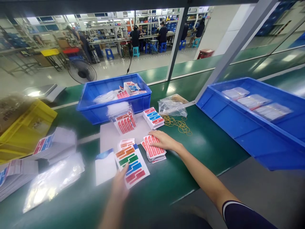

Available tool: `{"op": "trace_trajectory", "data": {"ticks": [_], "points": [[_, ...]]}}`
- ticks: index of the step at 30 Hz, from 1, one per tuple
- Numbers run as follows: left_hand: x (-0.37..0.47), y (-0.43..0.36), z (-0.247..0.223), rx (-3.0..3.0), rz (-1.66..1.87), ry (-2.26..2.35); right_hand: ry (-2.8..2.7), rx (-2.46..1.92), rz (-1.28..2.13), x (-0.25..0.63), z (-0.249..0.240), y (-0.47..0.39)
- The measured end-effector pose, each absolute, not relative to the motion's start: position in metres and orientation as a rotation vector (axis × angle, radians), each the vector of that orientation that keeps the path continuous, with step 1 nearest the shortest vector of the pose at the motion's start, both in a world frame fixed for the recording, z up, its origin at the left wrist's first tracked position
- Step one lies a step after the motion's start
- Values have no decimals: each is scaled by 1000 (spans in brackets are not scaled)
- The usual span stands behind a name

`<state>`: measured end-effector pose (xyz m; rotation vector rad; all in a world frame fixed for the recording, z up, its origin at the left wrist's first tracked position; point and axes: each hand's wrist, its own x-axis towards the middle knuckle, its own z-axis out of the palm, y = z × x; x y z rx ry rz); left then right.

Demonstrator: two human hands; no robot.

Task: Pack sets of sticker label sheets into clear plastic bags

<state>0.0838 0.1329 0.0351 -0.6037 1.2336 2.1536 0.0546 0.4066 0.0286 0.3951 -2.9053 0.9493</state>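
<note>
My left hand is closed on a white sticker sheet printed with orange, green, blue and red label shapes; its thumb lies on the printed face. My right hand has its fingers bent over the top sheet of a fanned stack of red label sheets. How many sheets it grips is hidden. Left of the held sheet lies a white card with a blue top edge. A small pile of orange-red label sheets shows just behind it. Further back sits a stack of blue and red label sheets.
A blue bin with label sheets stands behind, fronted by a clear bag of red labels. Rubber bands and a plastic bag lie right of it. Another blue bin is at right; clear bags and a yellow bin are left.
</note>
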Motion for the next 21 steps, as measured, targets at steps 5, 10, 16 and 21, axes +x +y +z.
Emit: {"op": "trace_trajectory", "data": {"ticks": [5,10,16,21], "points": [[83,134,32,-600,2160,1245,-2749,242,1097,60,34,401],[81,134,25,-600,2153,1256,-2610,90,1343,85,66,393],[84,136,16,-440,2055,1140,-2571,292,1641,115,85,344],[93,138,13,-182,2006,1109,-2554,442,1051,113,61,309]]}}
